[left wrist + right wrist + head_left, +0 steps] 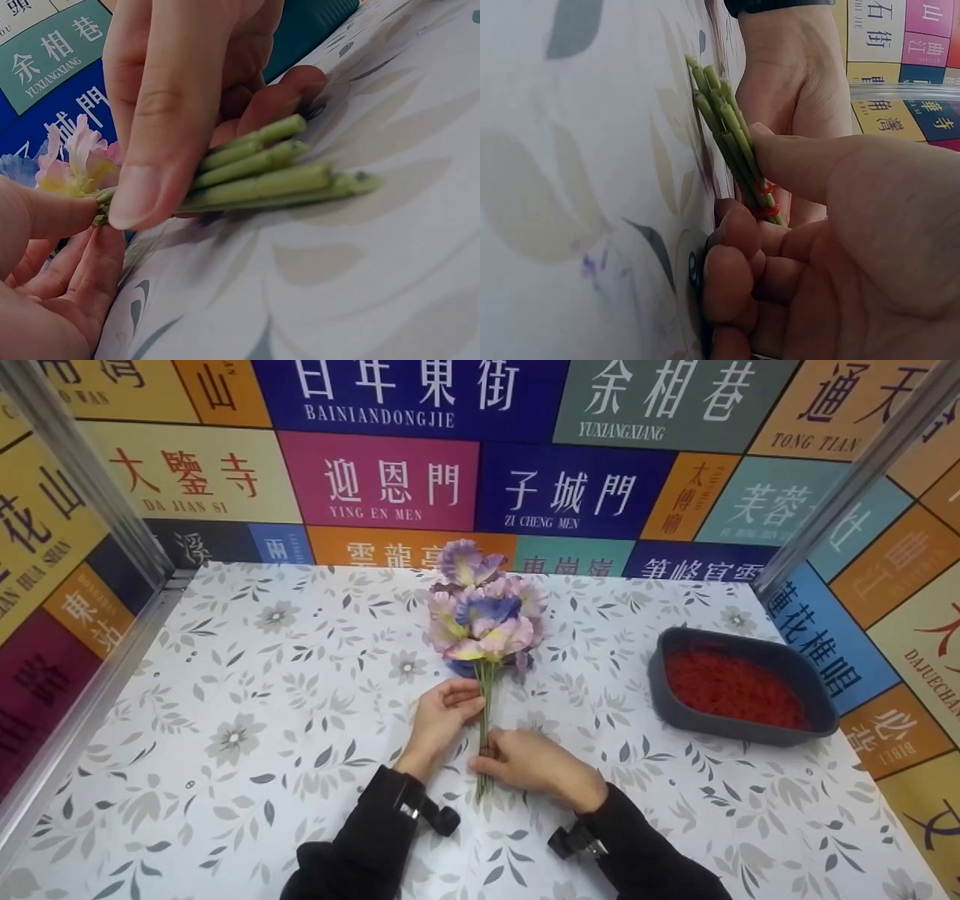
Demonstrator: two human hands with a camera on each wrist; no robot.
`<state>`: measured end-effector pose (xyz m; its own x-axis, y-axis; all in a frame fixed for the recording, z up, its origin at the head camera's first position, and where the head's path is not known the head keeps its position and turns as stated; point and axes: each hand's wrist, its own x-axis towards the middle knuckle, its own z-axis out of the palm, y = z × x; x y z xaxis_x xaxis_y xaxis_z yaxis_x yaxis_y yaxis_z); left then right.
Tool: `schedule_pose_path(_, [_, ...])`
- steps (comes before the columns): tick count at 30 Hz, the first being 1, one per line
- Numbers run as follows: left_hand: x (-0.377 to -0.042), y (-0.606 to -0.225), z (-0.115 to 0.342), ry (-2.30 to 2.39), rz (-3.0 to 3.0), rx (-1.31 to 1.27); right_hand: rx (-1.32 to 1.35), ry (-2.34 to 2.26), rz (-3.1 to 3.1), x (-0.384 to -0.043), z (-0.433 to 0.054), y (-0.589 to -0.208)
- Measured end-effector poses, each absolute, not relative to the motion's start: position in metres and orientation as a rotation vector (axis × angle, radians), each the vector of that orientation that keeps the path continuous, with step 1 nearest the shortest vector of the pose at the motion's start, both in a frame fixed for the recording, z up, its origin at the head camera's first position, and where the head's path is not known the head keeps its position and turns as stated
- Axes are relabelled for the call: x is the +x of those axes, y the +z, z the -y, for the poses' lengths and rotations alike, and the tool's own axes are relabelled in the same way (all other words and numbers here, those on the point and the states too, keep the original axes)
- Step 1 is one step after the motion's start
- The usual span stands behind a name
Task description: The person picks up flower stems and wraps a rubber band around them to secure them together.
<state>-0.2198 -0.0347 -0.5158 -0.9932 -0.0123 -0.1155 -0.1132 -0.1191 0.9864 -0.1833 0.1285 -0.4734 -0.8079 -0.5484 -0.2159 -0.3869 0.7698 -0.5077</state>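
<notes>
A bunch of pink, purple and blue artificial flowers (pixel 487 622) stretches over the table, blooms away from me. My left hand (pixel 439 724) pinches the green stems (pixel 484 712) just below the blooms, between thumb and fingers. Lower down, my right hand (pixel 536 761) holds the same stems, with its thumb (pixel 146 187) laid across them in the left wrist view. Several cut stem ends (pixel 277 176) stick out past that thumb. Thin red bands (pixel 765 211) circle the stems beside the right hand's fingers, partly hidden by them.
A dark grey tub (pixel 660 690) holding a heap of red loops or strands (pixel 735 686) stands on the right of the table. Leaf-patterned white covering (pixel 232 735) lies over the tabletop. Colourful sign panels (pixel 382 480) rise behind and at both sides, with metal posts (pixel 112 472) at the corners.
</notes>
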Motion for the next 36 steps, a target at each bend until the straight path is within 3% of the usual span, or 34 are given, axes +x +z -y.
schedule_pose_path(17, [-0.217, -0.515, 0.036, 2.281, -2.052, -0.143, -0.771, -0.476, -2.724, -0.180, -0.126, -0.471])
schedule_pose_path(22, [-0.216, -0.507, 0.040, 2.197, -2.065, -0.098, -0.749, -0.498, -2.649, -0.184, -0.138, -0.454])
schedule_pose_path(28, [-0.208, -0.463, 0.064, 1.918, -2.276, 0.188, -0.766, -0.655, -2.782, -0.189, -0.178, -0.410])
schedule_pose_path(36, [-0.186, -0.404, 0.110, 1.434, -3.110, 0.705, -0.905, -0.859, -3.224, -0.184, -0.215, -0.379])
